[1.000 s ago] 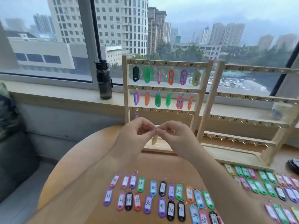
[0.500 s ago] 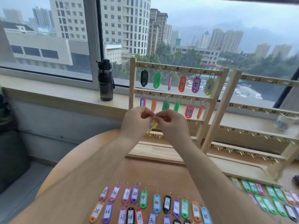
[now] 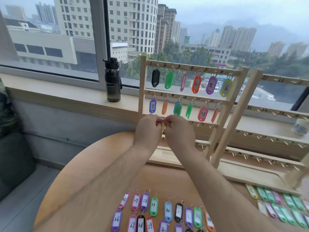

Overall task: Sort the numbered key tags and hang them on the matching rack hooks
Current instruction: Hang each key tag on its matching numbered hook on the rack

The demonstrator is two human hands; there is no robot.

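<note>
A yellow key tag (image 3: 163, 128) hangs between my two hands at the third rail of the left wooden rack (image 3: 142, 91). My left hand (image 3: 147, 127) and my right hand (image 3: 178, 129) meet fingertip to fingertip and pinch its ring, which is hidden behind them. The rack's top rail carries tags under numbers 1 to 6, among them the orange tag 4 (image 3: 196, 84). Its second rail carries 7 to 12, starting with the blue tag 7 (image 3: 152, 106). Several numbered tags (image 3: 168, 209) lie in rows on the round table near me.
A second wooden rack (image 3: 234, 113) with bare numbered hooks stands to the right. More tags (image 3: 287, 205) lie at the table's right. A dark water bottle (image 3: 113, 80) stands on the window sill, a white cup (image 3: 301, 126) at far right. The round table's edge (image 3: 70, 168) curves left.
Both hands have risen with the yellow tag from in front of the rack's base up to the third rail. The view has tilted up and moved closer.
</note>
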